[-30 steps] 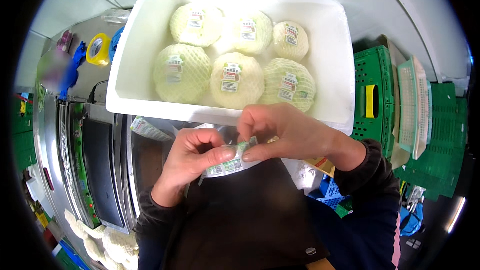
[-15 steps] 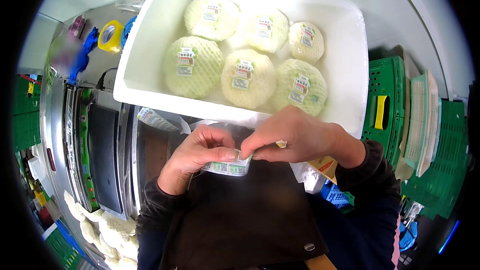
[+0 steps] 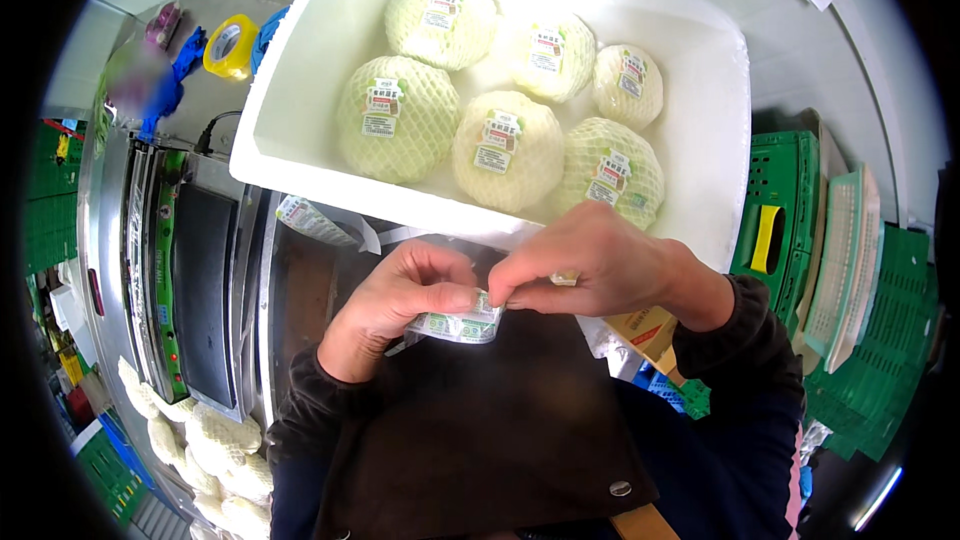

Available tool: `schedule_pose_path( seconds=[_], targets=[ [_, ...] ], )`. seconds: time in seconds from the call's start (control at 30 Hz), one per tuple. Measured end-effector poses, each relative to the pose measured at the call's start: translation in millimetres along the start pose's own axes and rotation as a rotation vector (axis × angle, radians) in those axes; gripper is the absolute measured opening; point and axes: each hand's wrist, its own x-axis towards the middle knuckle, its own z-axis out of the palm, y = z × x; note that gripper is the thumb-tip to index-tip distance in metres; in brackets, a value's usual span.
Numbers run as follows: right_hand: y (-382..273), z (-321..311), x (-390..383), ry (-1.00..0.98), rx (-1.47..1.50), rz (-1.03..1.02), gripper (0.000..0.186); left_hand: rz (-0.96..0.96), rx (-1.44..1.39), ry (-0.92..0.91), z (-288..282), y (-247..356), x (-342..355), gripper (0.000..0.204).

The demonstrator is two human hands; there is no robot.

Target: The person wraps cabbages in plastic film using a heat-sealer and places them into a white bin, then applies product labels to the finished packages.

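In front of my chest, my left hand [image 3: 415, 295] is closed with its thumb over a strip of printed labels [image 3: 455, 328], white with green print. My right hand [image 3: 590, 265] pinches at the right end of the same strip, thumb and forefinger together. A small pale yellowish bit [image 3: 565, 278] shows by its curled fingers. Just beyond my hands stands a white foam box [image 3: 300, 168]. Several round, pale green cabbages in foam netting lie inside, each with a label on top; the nearest one [image 3: 507, 155] sits at the front middle.
On the left is a wrapping machine with a dark plate [image 3: 205, 290]; white-netted produce [image 3: 220, 440] lies below it. A loose label strip [image 3: 310, 220] rests near the box. Yellow tape [image 3: 230, 45] sits on the metal counter. Green crates [image 3: 775, 210] stand at right.
The view has shifted slightly, so the box and cabbages sit a little further right. Both hands keep hold of the label strip, with small finger movements at its right end.
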Motion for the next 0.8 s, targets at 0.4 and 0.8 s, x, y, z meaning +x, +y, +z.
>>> schedule_pose_path(
  seconds=[0.4, 0.8],
  targets=[
    [4, 1, 9, -0.083, -0.091, -0.021, 0.016, -0.068, -0.068, 0.012, -16, 1, 2, 0.018],
    [80, -59, 2, 0.127, -0.269, 0.563, 0.009, 0.265, 0.444, 0.258, -17, 3, -20, 0.016]
  ],
)
